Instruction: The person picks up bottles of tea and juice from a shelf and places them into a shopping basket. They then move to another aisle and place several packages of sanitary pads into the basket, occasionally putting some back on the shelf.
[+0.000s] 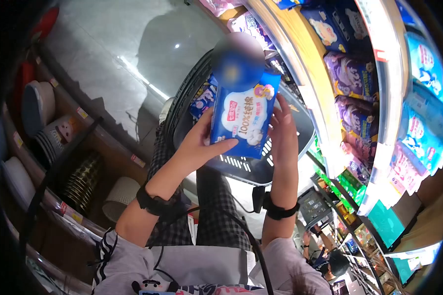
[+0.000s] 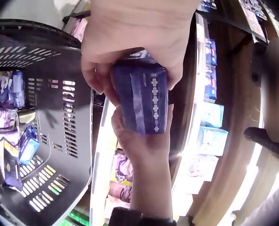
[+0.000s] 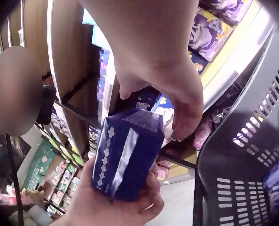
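A blue soft pack with a white label (image 1: 243,115) is held above a dark basket in the head view. My left hand (image 1: 199,142) grips its left side, thumb across the front. At the opposite side is my right hand (image 1: 284,137), fingers loosely extended. The left wrist view shows the pack's narrow side (image 2: 141,101) in my left hand (image 2: 139,33), with my right hand (image 2: 145,148) around the other end. In the right wrist view, my right hand (image 3: 160,70) is spread beside the pack (image 3: 127,157); whether it touches is unclear.
The black basket (image 2: 71,127) contains several colourful packs (image 2: 29,145). Shelves on the right hold purple packs (image 1: 347,73) and light-blue packs (image 1: 423,123). Low shelves on the left carry bins, including a white one (image 1: 119,199). Another person (image 1: 337,263) is at lower right.
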Available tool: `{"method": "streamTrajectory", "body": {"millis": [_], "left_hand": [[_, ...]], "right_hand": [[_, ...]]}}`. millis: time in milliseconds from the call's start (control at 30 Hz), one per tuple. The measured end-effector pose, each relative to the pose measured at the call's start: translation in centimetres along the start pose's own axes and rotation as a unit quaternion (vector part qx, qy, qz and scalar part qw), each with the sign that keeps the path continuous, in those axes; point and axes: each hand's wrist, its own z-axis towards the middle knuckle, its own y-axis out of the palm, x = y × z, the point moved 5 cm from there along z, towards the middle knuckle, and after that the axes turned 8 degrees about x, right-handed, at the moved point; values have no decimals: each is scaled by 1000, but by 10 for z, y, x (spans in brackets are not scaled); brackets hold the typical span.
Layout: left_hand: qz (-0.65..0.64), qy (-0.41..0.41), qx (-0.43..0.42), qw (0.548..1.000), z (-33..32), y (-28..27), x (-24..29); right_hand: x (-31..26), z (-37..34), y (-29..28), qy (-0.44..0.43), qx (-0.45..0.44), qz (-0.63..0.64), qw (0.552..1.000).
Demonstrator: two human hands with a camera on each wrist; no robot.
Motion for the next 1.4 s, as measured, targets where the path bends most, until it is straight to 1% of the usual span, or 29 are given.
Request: {"method": "streamTrajectory", "body": {"millis": [133,167,200,233,267,300,333,367,400,433,467,500,567,600,700,767,800,833,867,900,933,967,1000,1033,1100,1200,1233,1367,1400], "left_hand": [[13,5,-1,1000,-2,-13,-5],[94,-1,-9,995,0,-16,-3],[176,-10,-17,984,0,-20,-1],[257,-20,-23,966,-1,-23,1],[391,59,34,918,-3,-29,12],[458,119,37,880,-3,-30,20],[523,177,39,833,-4,-32,29],[584,232,38,777,-5,-33,36],[568,265,42,778,-5,-34,42],[546,243,30,801,-4,-38,44],[523,221,21,823,-2,-43,47],[498,200,11,843,0,-47,49],[432,237,13,870,3,-56,55],[398,253,11,882,3,-59,57],[298,173,-30,938,13,-66,59],[362,267,33,893,23,-77,61],[391,313,61,863,27,-81,59],[425,289,88,853,34,-90,47],[459,264,114,841,40,-100,34],[492,240,142,825,45,-111,23],[528,203,149,811,46,-116,13],[528,179,141,818,50,-120,3],[528,153,133,825,52,-123,-8],[527,125,126,831,54,-126,-20],[518,100,118,841,55,-130,-40],[497,68,103,859,57,-136,-59],[488,59,98,865,58,-139,-64],[472,85,96,872,62,-140,-65],[471,83,95,873,64,-137,-61]], "right_hand": [[-3,-14,15,1,-56,-47,997],[-2,-13,22,7,-49,-43,998],[-10,-12,26,11,21,-14,1000],[-23,-8,25,-85,43,-124,988],[-35,-4,22,-181,61,-229,955],[-49,-2,24,-274,76,-326,902],[-63,-5,34,-358,35,-450,817],[-53,0,40,-284,-53,-458,841],[-41,2,45,-205,-138,-460,853],[-29,2,50,-125,-222,-457,853],[-15,2,52,-8,-234,-438,868],[-12,2,58,-63,-233,-473,847],[-4,0,70,-172,-224,-534,797],[-8,-2,77,-256,-198,-585,744],[8,8,70,-130,-181,-494,840],[6,16,42,-171,-63,-538,823],[-18,19,34,-94,41,-556,825],[-29,28,12,-206,105,-579,782],[-40,38,-15,-192,134,-487,842],[-47,48,-45,-302,179,-419,837],[-72,54,-53,-332,247,-497,762],[-89,68,-75,-274,318,-533,735],[-101,85,-92,-304,347,-545,700],[-114,100,-94,-359,372,-586,624],[-131,139,-89,-288,294,-580,703],[-129,169,-58,-377,245,-635,628],[-128,167,-48,-394,271,-625,617],[-105,136,-39,-428,332,-511,668],[-92,123,-39,-419,335,-465,704]]}}
